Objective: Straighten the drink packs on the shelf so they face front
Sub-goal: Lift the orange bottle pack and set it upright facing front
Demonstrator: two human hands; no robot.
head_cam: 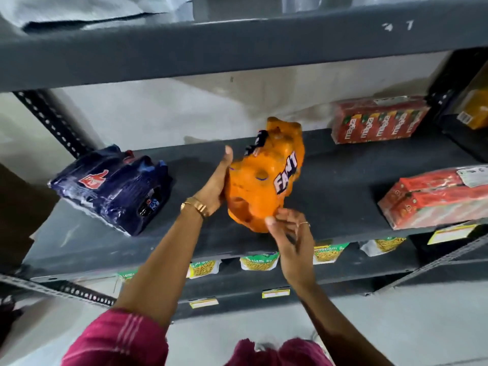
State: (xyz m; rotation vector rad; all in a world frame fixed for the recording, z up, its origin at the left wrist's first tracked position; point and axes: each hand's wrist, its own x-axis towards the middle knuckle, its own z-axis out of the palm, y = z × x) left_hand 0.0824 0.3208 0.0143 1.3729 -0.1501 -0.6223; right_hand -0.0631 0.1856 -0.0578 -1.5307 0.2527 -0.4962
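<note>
The orange drink pack (264, 175) sits mid-shelf (343, 186), turned askew, its far end pointing to 1 o'clock. The left hand (214, 186) presses its 9 o'clock side, thumb straight and fingers hidden, so its grasp cannot be told; the right hand (287, 228) pinches its 6 o'clock corner with curled fingers. A blue pack (113, 188) lies at 9 o'clock, and red cartons (377, 122) at 2.

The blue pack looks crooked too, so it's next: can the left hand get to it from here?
Probably yes. The left hand holds the orange pack by its left side, and only bare shelf lies between it and the dark blue pack. It must let go first.
</note>
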